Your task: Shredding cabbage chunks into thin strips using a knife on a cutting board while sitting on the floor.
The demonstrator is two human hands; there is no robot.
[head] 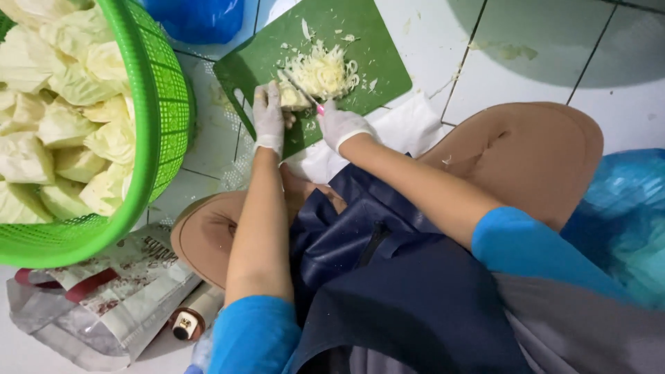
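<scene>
Head view: a crumpled clear plastic package (111,305) with red-brown print lies on the floor at lower left, a small brown bottle (188,320) beside it. Blue bags (201,17) sit at the top and right. The left hand (269,119) presses on a cabbage piece (291,97) on the green cutting board (325,28). The right hand (341,125) is closed around a knife (305,93). Shredded cabbage (322,69) is piled just beyond the blade. A green basket (163,104) of cabbage chunks stands left.

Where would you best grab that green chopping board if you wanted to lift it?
Probably by the bare far corner of the green chopping board, coming from the side away from the person. The near end is taken up by the left hand, the right hand with the knife, and the shredded cabbage sits mid-board.
</scene>
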